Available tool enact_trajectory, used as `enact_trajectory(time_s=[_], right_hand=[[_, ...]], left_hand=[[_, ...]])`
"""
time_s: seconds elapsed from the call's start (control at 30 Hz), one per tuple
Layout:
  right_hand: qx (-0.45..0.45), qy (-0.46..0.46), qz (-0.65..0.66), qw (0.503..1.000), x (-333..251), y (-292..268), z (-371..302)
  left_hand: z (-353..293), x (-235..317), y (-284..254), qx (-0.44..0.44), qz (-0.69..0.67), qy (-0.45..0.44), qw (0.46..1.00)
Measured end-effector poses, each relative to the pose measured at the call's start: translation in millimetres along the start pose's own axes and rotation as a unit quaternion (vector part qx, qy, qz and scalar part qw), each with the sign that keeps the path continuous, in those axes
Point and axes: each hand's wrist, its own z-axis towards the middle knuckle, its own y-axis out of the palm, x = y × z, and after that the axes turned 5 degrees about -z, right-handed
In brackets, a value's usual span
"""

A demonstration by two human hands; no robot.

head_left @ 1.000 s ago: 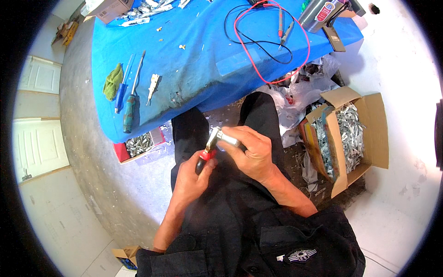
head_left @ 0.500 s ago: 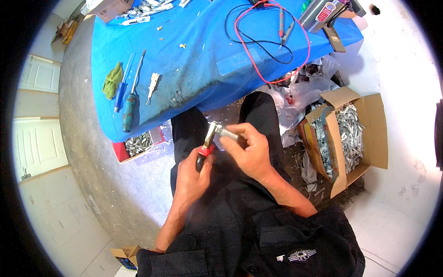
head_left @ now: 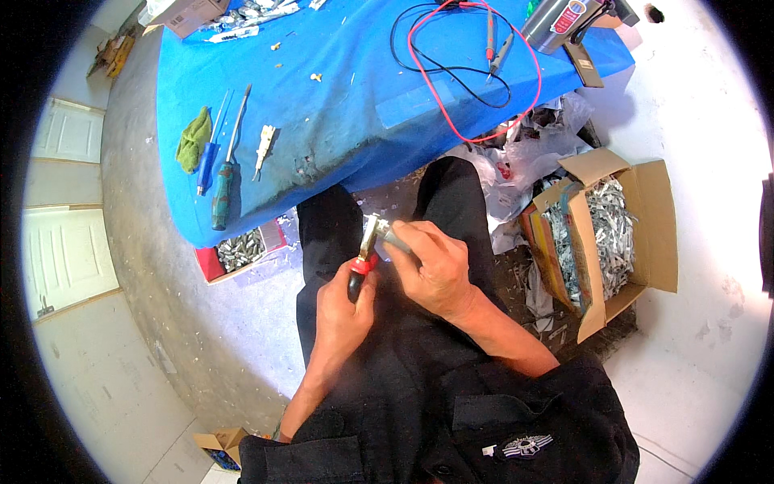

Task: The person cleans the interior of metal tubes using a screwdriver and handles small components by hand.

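My left hand (head_left: 344, 316) is wrapped round the red and black handle of a metal-headed hand tool (head_left: 367, 252), which looks like pliers and points up and away from me. Between the thumb and fingers of my right hand (head_left: 438, 266) is a small silvery cylindrical piece (head_left: 390, 237). Its far end meets the tool's metal head, and my fingers cover the rest. Both hands are over my lap, just short of the table edge. What the tool's tip grips is too small to make out.
On the blue-covered table (head_left: 347, 105) lie two screwdrivers (head_left: 223, 189), a green cloth (head_left: 193, 139), a small whitish part (head_left: 264, 149) and red and black test leads (head_left: 443, 89). A carton of metal strips (head_left: 609, 242) stands at right. Below the table's left corner is a box of small metal pieces (head_left: 240, 252).
My right hand has rolled over, its fingers curling further down round the silvery piece, so its back shows more. My left hand has shifted slightly with the tool.
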Motion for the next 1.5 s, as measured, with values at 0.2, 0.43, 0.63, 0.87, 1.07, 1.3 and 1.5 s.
enact_trajectory(time_s=[0.2,0.43,0.63,0.87,1.07,1.3,1.5], right_hand=[[-0.085,-0.018,0.013,0.996,14.2,-4.6,-14.3],[-0.062,0.403,0.346,0.845,14.2,-5.5,-13.6],[-0.066,0.484,0.501,0.715,24.5,-0.6,-8.1],[-0.046,0.534,0.518,0.667,31.4,-3.1,-10.0],[-0.094,0.506,0.554,0.654,29.7,-7.4,-6.9],[-0.125,0.485,0.575,0.647,27.1,-13.3,-7.9],[-0.126,0.465,0.578,0.659,19.2,-11.7,-7.7]], left_hand=[[10.8,7.5,-10.9,0.052,0.002,0.023,0.998],[17.0,8.9,-21.1,0.046,0.108,0.036,0.992],[18.8,-4.2,-16.2,0.064,0.117,0.074,0.988],[18.5,-16.5,-28.8,0.1,0.098,0.034,0.99],[16.2,-7.6,-31.8,0.068,0.041,-0.031,0.996],[13.7,-12.1,-31.9,0.08,0.015,-0.033,0.996],[10.0,-13.1,-37.5,0.098,-0.001,-0.024,0.995]])
